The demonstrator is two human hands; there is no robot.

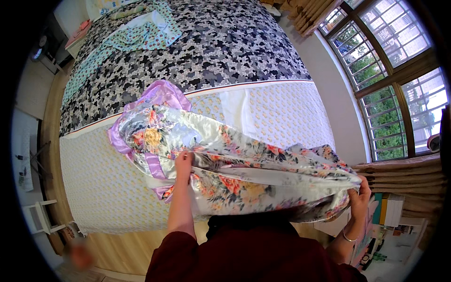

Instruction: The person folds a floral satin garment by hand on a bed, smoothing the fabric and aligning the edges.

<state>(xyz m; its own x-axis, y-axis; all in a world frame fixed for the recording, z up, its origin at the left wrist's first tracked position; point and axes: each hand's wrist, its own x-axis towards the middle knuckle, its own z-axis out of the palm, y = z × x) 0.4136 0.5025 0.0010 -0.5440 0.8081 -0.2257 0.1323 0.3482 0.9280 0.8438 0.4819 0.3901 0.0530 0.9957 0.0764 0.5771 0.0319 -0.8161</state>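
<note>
A shiny white satin cloth [243, 151] with a floral print stretches between my two hands, above the near part of the bed. My left hand [184, 163] pinches it near the middle. At the right, my right hand [360, 194] grips the gathered end, and a bangle circles that wrist. The cloth's left end lies bunched on the bed with a lilac satin border [165, 92] showing. Folds run lengthwise between the hands; whether it is a garment or bedding I cannot tell.
Under the cloth is a pale patterned sheet [105, 183]. Farther back lies a black-and-grey patterned cover [229, 53] with a mint printed cloth [141, 35] on it. A barred window [384, 81] and brown curtains [398, 176] stand at the right. Wooden floor [123, 250] shows at the near edge.
</note>
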